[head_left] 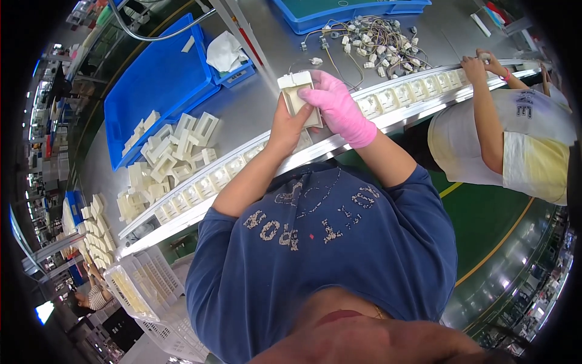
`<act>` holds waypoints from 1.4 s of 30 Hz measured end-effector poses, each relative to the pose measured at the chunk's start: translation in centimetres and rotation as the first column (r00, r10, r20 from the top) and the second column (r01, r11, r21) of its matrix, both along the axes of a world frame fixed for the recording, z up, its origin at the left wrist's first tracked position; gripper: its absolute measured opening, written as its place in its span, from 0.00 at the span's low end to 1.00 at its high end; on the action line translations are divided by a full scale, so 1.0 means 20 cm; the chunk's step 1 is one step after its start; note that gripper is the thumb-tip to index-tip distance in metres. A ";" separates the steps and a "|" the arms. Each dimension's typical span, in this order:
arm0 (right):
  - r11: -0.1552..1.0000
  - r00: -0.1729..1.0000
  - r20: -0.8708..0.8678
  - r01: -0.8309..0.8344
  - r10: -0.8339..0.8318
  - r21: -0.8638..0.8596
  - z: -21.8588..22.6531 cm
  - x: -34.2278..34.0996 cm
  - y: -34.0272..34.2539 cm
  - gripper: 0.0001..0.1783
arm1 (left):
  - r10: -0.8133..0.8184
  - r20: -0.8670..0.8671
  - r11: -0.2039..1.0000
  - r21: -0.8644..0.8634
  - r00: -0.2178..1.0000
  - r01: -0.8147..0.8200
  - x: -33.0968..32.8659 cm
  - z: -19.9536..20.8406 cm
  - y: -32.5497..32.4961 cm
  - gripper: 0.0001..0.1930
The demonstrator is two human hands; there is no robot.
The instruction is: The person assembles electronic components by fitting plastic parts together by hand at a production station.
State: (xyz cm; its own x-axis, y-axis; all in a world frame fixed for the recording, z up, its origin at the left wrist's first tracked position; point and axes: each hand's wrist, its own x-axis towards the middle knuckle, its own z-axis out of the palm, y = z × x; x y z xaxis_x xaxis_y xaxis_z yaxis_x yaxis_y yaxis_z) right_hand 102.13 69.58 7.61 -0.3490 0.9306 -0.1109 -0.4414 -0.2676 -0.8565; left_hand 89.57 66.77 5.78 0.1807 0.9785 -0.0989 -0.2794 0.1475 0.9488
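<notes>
Above the conveyor rail (pixel 339 142), both hands are gripping one cream plastic housing (pixel 296 91).
The bare left hand (pixel 290 124) is clamping its lower edge; the pink-gloved right hand (pixel 336 106) is closing over its right side. Loose cream parts (pixel 167 155) are lying left of the rail.

I've got a cream rectangular plastic housing (pixel 298 96), upright and slightly tilted, held just above the conveyor rail (pixel 418 103), open face toward me.
</notes>
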 end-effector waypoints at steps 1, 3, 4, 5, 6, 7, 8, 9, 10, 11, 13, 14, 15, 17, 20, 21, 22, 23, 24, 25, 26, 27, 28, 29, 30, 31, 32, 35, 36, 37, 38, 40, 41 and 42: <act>0.994 0.983 0.176 0.027 -0.047 0.110 0.00 0.00 0.00 0.26 | 0.013 -0.033 1.000 0.027 0.999 -0.012 0.00 0.00 -0.01 0.21; 0.975 0.933 0.343 0.034 -0.109 0.218 -0.02 -0.01 0.02 0.25 | 0.026 -0.063 0.998 0.050 0.998 -0.023 0.01 -0.01 -0.03 0.21; 0.952 0.878 0.455 0.004 -0.151 0.308 -0.03 -0.01 0.03 0.25 | 0.053 -0.087 0.996 0.081 0.995 -0.045 0.00 -0.02 -0.03 0.21; 0.920 0.808 0.554 -0.038 -0.202 0.391 -0.04 -0.01 0.04 0.25 | 0.079 -0.111 0.991 0.113 0.991 -0.066 -0.01 -0.02 -0.03 0.20; 0.922 0.806 0.557 -0.036 -0.201 0.385 -0.04 0.00 0.06 0.25 | 0.076 -0.109 0.992 0.107 0.991 -0.064 -0.02 -0.02 -0.03 0.20; 0.905 0.771 0.611 -0.116 -0.177 0.409 -0.03 0.03 0.08 0.27 | 0.024 -0.114 0.996 0.087 0.993 -0.014 -0.04 0.00 -0.03 0.20; 0.883 0.732 0.663 -0.195 -0.158 0.427 -0.02 0.05 0.11 0.30 | -0.029 -0.117 0.997 0.067 0.993 0.037 -0.05 0.02 -0.03 0.20; 0.760 0.577 0.707 -0.213 -0.408 0.613 -0.02 0.08 0.14 0.33 | -0.083 -0.018 0.997 0.006 0.996 0.083 -0.07 0.03 -0.03 0.19; 0.767 0.573 0.713 -0.213 -0.404 0.606 0.04 0.10 0.13 0.33 | -0.087 -0.012 0.996 -0.002 0.996 0.087 -0.10 0.05 -0.02 0.19; 0.606 0.656 0.622 -0.302 -0.427 0.735 0.14 0.11 0.12 0.33 | -0.191 0.145 0.972 -0.113 0.971 0.208 -0.12 0.07 -0.01 0.18; 0.355 0.843 0.481 -0.385 -0.239 0.852 0.24 0.13 0.10 0.26 | -0.449 0.400 0.839 -0.118 0.799 0.531 -0.19 0.10 0.02 0.20; 0.365 0.838 0.488 -0.387 -0.242 0.847 0.27 0.15 0.09 0.26 | -0.452 0.409 0.834 -0.122 0.793 0.538 -0.20 0.10 0.02 0.20; 0.518 0.851 0.522 -0.472 0.057 0.713 0.30 0.17 0.09 0.21 | -0.551 0.508 0.727 -0.098 0.663 0.680 -0.20 0.11 0.04 0.21; 0.643 0.820 0.494 -0.549 0.289 0.534 0.30 0.20 0.06 0.10 | -0.492 0.429 0.786 -0.155 0.758 0.598 -0.16 0.15 -0.02 0.21; 0.763 0.580 0.807 -0.570 0.111 0.304 0.28 0.23 0.07 0.08 | -0.296 -0.328 0.925 0.137 0.897 0.355 -0.14 0.05 0.00 0.21; 0.811 0.507 0.859 -0.531 0.070 0.247 0.26 0.24 0.07 0.11 | -0.140 -0.672 0.857 0.286 0.727 0.429 -0.17 0.01 0.02 0.20; 0.815 0.507 0.859 -0.525 0.068 0.246 0.21 0.24 0.06 0.11 | -0.146 -0.671 0.854 0.285 0.727 0.434 -0.18 0.00 0.01 0.20; 0.771 0.321 0.946 -0.588 -0.054 0.244 0.14 0.24 0.05 0.16 | -0.124 -0.788 0.805 0.275 0.602 0.526 -0.18 -0.01 0.00 0.20; 0.723 0.128 0.974 -0.654 -0.185 0.223 0.07 0.22 0.04 0.22 | -0.083 -0.883 0.757 0.245 0.461 0.606 -0.18 -0.03 -0.02 0.20; 0.718 0.009 0.982 -0.682 -0.187 0.143 0.01 0.18 0.02 0.24 | -0.080 -0.886 0.757 0.244 0.457 0.606 -0.18 -0.06 -0.04 0.21; 0.717 0.010 0.983 -0.683 -0.186 0.143 -0.03 0.15 -0.01 0.24 | -0.080 -0.886 0.758 0.243 0.456 0.605 -0.17 -0.08 -0.06 0.21; 0.705 0.000 0.959 -0.678 -0.285 0.209 -0.06 0.12 -0.03 0.23 | -0.019 -0.900 0.766 0.267 0.435 0.585 -0.17 -0.09 -0.07 0.24; 0.686 -0.011 0.925 -0.673 -0.381 0.275 -0.08 0.10 -0.05 0.22 | 0.043 -0.911 0.771 0.292 0.411 0.566 -0.16 -0.09 -0.08 0.27; 0.666 0.064 0.923 -0.674 -0.379 0.319 -0.06 0.13 -0.05 0.19 | 0.043 -0.911 0.776 0.290 0.411 0.561 -0.16 -0.09 -0.08 0.27; 0.663 0.067 0.926 -0.678 -0.372 0.315 -0.07 0.16 -0.03 0.19 | 0.022 -0.909 0.788 0.272 0.416 0.553 -0.15 -0.07 -0.08 0.30; 0.619 0.174 0.870 -0.639 -0.461 0.456 -0.09 0.21 0.00 0.17 | 0.000 -0.907 0.798 0.254 0.422 0.547 -0.15 -0.06 -0.08 0.33; 0.562 0.274 0.793 -0.583 -0.544 0.587 -0.10 0.25 0.02 0.15 | -0.003 -0.906 0.801 0.251 0.422 0.544 -0.15 -0.05 -0.08 0.33; 0.615 0.205 0.845 -0.604 -0.494 0.506 -0.11 0.35 0.07 0.12 | 0.014 -0.935 0.765 0.238 0.354 0.599 -0.16 -0.06 -0.07 0.35; 0.649 0.147 0.895 -0.641 -0.422 0.411 -0.13 0.38 0.08 0.11 | 0.057 -0.926 0.758 0.284 0.374 0.587 -0.16 -0.08 -0.08 0.34; 0.621 0.207 0.903 -0.667 -0.377 0.412 -0.16 0.40 0.08 0.09 | 0.102 -0.914 0.751 0.329 0.392 0.573 -0.17 -0.09 -0.09 0.34; 0.613 0.213 0.903 -0.674 -0.372 0.412 -0.17 0.41 0.08 0.09 | 0.105 -0.915 0.759 0.327 0.389 0.564 -0.21 -0.08 -0.09 0.34; 0.645 0.328 0.871 -0.584 -0.367 0.492 -0.15 0.42 0.09 0.10 | 0.249 -0.893 0.790 0.411 0.374 0.455 -0.37 -0.03 -0.07 0.33; 0.689 0.338 0.890 -0.567 -0.306 0.452 -0.11 0.41 0.10 0.12 | 0.326 -0.881 0.819 0.445 0.344 0.362 -0.50 0.00 -0.06 0.31; 0.679 0.340 0.889 -0.577 -0.306 0.455 -0.10 0.41 0.15 0.12 | 0.401 -0.865 0.835 0.481 0.303 0.268 -0.66 0.03 -0.05 0.29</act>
State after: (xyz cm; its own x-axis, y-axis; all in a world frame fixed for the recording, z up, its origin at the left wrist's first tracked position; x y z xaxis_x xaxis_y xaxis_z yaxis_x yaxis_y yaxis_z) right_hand 110.24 72.59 5.64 -0.5728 0.8127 0.1067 0.6404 0.5250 -0.5606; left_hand 76.37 65.80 6.42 0.2269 0.9265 0.3001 0.8227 -0.3473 0.4502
